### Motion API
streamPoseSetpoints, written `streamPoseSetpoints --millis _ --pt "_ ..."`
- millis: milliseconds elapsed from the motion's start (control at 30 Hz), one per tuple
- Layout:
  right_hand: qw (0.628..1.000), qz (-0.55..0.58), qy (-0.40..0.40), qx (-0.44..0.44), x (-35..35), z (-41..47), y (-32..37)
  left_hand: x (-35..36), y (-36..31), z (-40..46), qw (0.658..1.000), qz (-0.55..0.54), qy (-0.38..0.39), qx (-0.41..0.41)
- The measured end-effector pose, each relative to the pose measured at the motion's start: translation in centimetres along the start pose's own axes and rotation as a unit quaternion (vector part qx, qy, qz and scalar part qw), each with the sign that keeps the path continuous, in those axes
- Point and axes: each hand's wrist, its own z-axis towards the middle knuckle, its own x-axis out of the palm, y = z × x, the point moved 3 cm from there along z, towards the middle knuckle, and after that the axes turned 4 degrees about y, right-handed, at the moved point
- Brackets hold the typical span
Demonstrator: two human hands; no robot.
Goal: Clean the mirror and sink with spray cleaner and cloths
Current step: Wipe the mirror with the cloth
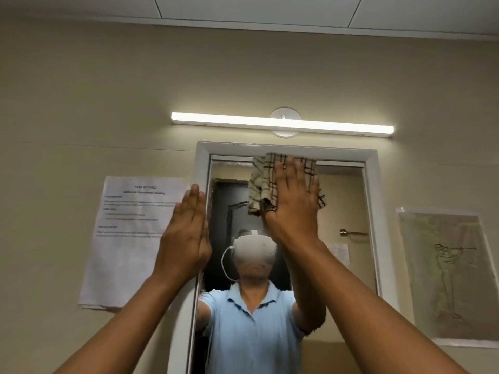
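A white-framed mirror (pixel 348 201) hangs on the beige wall straight ahead. My right hand (pixel 293 201) lies flat, fingers up, pressing a beige checked cloth (pixel 263 182) against the glass near the mirror's top edge. My left hand (pixel 186 233) is flat and empty, fingers together, resting on the mirror's left frame (pixel 201 168). The glass reflects a person in a light blue shirt wearing a headset. The sink and the spray cleaner are out of view.
A lit tube light (pixel 280 124) is mounted just above the mirror. A printed sheet (pixel 129 238) is taped to the wall left of the frame, and a line drawing (pixel 448 276) to the right. The ceiling (pixel 256 9) is close overhead.
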Motion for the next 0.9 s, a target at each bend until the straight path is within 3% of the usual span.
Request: streamPoseSetpoints --millis 333,533,667,900 --pt "0.992 -0.003 0.054 -0.118 2.6 2.2 9.7 -0.6 -0.5 -0.1 0.998 -0.044 -0.009 -0.041" --pt "0.979 -0.014 0.049 -0.196 3.5 -1.4 7.6 -1.0 -0.7 -0.8 0.995 -0.093 -0.022 -0.032" --pt "0.972 -0.038 0.064 -0.224 2.8 -3.1 4.5 -0.3 -0.2 -0.9 1.0 -0.014 0.0 -0.011" --pt "0.987 -0.056 0.05 -0.14 -0.3 -1.6 -2.6 -0.2 -0.1 -0.9 1.0 0.013 -0.001 -0.019"
